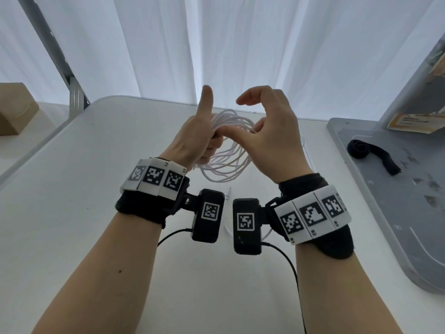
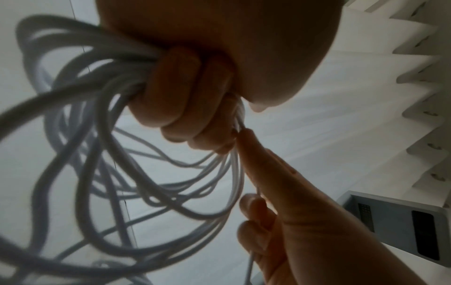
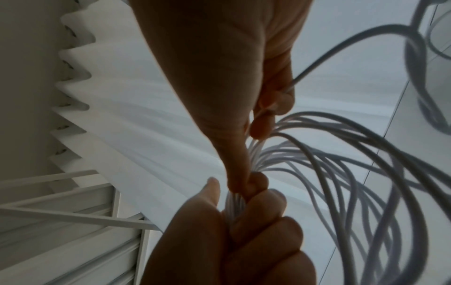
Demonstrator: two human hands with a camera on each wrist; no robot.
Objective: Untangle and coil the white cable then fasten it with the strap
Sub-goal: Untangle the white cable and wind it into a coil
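Note:
The white cable (image 1: 228, 155) hangs as a loose coil of several loops above the table, between my hands. My left hand (image 1: 204, 143) grips the gathered loops in its curled fingers (image 2: 180, 108), thumb pointing up. My right hand (image 1: 265, 131) is just to the right; its thumb (image 3: 239, 169) presses against the bundle beside the left fingers, and its lower fingers (image 3: 273, 100) curl round a single strand. The cable's plug end (image 1: 229, 191) lies on the table below. The black strap (image 1: 370, 153) lies partly rolled on the grey tray at the right, away from both hands.
The grey tray (image 1: 397, 237) takes up the table's right side, with an orange-and-white card (image 1: 409, 121) propped at its back. A cardboard box (image 1: 14, 109) sits far left beyond a metal frame post (image 1: 72, 88). White curtains hang behind the white table (image 1: 96, 213).

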